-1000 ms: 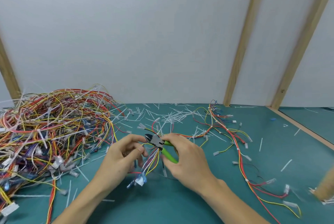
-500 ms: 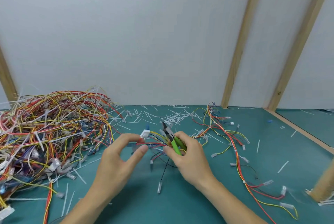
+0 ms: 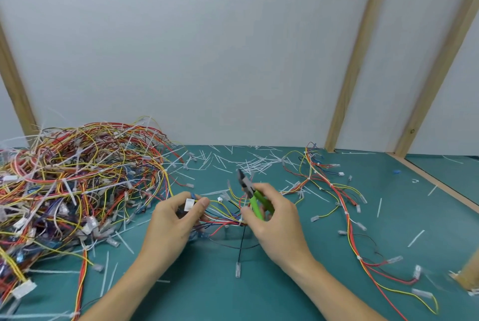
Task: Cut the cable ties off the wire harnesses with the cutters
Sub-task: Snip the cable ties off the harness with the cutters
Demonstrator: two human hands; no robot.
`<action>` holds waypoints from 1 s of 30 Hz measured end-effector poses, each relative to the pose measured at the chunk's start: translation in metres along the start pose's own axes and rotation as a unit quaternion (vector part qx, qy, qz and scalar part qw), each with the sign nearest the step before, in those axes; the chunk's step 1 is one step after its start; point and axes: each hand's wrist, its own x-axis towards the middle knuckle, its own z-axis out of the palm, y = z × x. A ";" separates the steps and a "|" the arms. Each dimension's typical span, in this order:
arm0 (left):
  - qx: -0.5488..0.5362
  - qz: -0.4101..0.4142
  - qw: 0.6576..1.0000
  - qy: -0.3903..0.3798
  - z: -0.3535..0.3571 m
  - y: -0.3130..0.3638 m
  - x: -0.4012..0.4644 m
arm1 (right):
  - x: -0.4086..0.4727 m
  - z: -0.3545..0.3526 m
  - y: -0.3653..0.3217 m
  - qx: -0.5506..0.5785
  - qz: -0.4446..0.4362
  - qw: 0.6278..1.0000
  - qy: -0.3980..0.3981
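My left hand (image 3: pixel 172 219) pinches the white connector end of a small wire harness (image 3: pixel 223 218) of red, yellow, blue and black wires, held just above the green mat. My right hand (image 3: pixel 274 219) grips the green-handled cutters (image 3: pixel 252 195), whose grey jaws point up and away from the wires. The thumb and fingers of that hand also pinch the harness where its wires bunch together. One black wire with a clear terminal hangs down to the mat between my hands.
A big tangled pile of tied harnesses (image 3: pixel 72 185) fills the left of the mat. Loose harnesses (image 3: pixel 337 191) lie spread at the right. Cut white tie scraps (image 3: pixel 248 162) litter the back by the wall. A wooden post (image 3: pixel 469 274) stands at the right edge.
The cutter jaws left the wires and swung up to point away. My left hand shifted left to the white connector, and the harness now stretches between both hands.
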 end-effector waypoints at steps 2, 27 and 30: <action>-0.017 -0.011 1.000 0.005 0.001 0.000 0.000 | 0.003 -0.003 -0.003 0.022 0.002 0.999 0.027; -0.088 -0.067 0.994 0.027 0.001 0.008 0.005 | 0.010 -0.002 -0.003 0.223 0.207 0.952 -0.030; -0.006 -0.054 0.997 -0.058 0.007 0.005 -0.003 | 0.011 -0.003 -0.002 0.230 0.205 0.951 -0.023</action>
